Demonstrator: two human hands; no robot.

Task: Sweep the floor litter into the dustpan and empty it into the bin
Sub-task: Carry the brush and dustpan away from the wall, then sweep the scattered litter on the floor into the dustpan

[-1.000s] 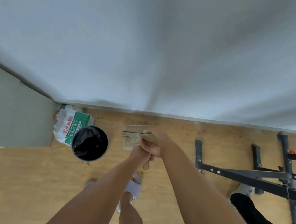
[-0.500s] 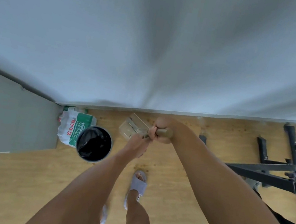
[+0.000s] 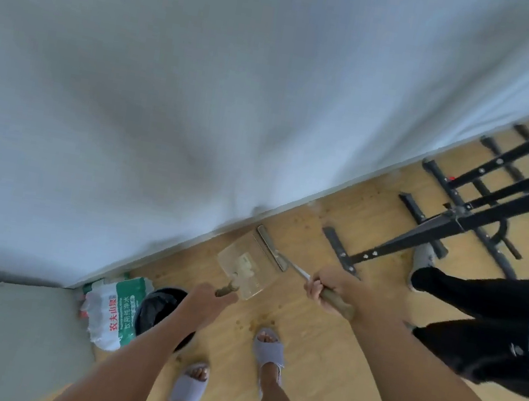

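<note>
While both hands grip tools near the wall, litter sits in the pan.
Black round bin [image 3: 154,307] near left; clear rigid plastic dustpan [image 3: 242,266], light, pale scraps inside, left hand [image 3: 206,298] closed on its handle; right hand [image 3: 334,289] closed on brown-handled flat brush [image 3: 272,248], stiff.

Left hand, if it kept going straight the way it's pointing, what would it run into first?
Probably the clear dustpan, whose handle the left hand already grips; beyond it, the wall's base. Depth is uncertain.
</note>
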